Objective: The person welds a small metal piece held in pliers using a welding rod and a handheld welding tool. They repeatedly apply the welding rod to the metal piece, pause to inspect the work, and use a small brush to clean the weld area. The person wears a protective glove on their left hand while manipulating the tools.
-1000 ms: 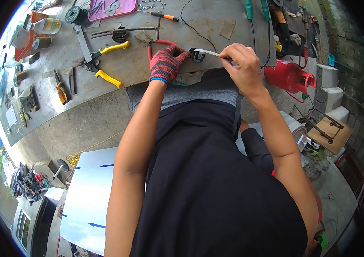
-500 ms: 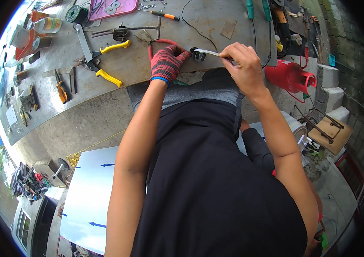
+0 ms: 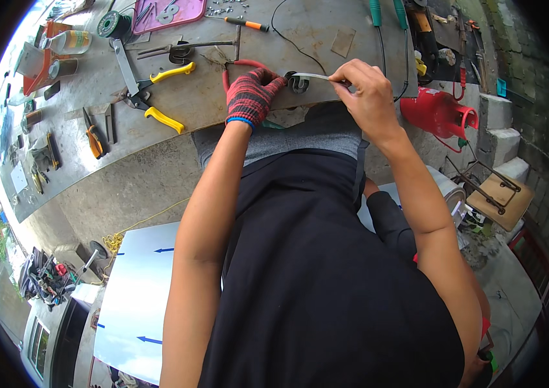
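Observation:
My left hand [image 3: 251, 96], in a red-and-black knit glove, is closed at the near edge of the metal bench, its fingertips pinching a small dark curved piece [image 3: 298, 83]. Bare and closed, my right hand [image 3: 366, 94] grips one end of a thin, pale, slightly bowed strip [image 3: 313, 75]. The strip's other end meets the dark piece by the gloved fingertips; how they join is too small to tell. Red-handled pliers [image 3: 248, 63] lie just beyond the glove, partly hidden by it.
Yellow-handled snips [image 3: 164, 119] and orange-handled pliers [image 3: 94, 137] lie to the left. Farther off are a pink tray [image 3: 170, 14], a wire spool [image 3: 113, 24] and an orange-handled screwdriver [image 3: 247, 24]. A red gas cylinder [image 3: 433, 110] stands at the right, below green-handled cables [image 3: 376, 13].
My right hand has shifted slightly up and to the left with the strip. My left hand keeps its place at the dark piece.

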`<action>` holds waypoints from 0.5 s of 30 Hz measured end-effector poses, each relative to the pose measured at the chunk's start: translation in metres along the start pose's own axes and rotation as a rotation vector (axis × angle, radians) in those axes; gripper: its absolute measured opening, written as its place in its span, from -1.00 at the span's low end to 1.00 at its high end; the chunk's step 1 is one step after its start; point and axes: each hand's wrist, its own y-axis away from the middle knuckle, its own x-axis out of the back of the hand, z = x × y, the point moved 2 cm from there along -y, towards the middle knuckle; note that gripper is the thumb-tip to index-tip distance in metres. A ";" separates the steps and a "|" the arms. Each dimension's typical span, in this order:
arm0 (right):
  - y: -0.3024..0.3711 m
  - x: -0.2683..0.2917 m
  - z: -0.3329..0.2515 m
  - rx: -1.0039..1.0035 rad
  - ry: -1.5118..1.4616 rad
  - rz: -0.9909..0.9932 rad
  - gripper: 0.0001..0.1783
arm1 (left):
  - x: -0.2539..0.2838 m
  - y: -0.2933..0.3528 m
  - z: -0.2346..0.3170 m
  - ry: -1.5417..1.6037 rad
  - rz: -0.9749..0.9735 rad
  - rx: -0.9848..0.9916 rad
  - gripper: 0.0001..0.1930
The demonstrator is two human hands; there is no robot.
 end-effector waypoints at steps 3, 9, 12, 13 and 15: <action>0.000 0.000 0.000 0.018 0.005 0.009 -0.84 | -0.001 -0.002 -0.003 -0.002 0.007 -0.010 -0.62; 0.003 0.001 -0.003 0.050 0.007 0.018 -0.86 | -0.001 -0.003 -0.003 0.019 -0.008 0.014 -0.60; 0.005 -0.002 -0.002 0.050 0.004 0.017 -0.86 | -0.003 -0.004 -0.005 0.015 -0.015 0.005 -0.59; 0.005 -0.003 -0.001 0.050 0.002 0.017 -0.86 | -0.004 -0.005 -0.005 0.011 -0.018 0.003 -0.59; 0.004 -0.003 -0.002 0.050 0.005 0.019 -0.85 | 0.000 -0.002 0.000 0.014 -0.023 0.022 -0.59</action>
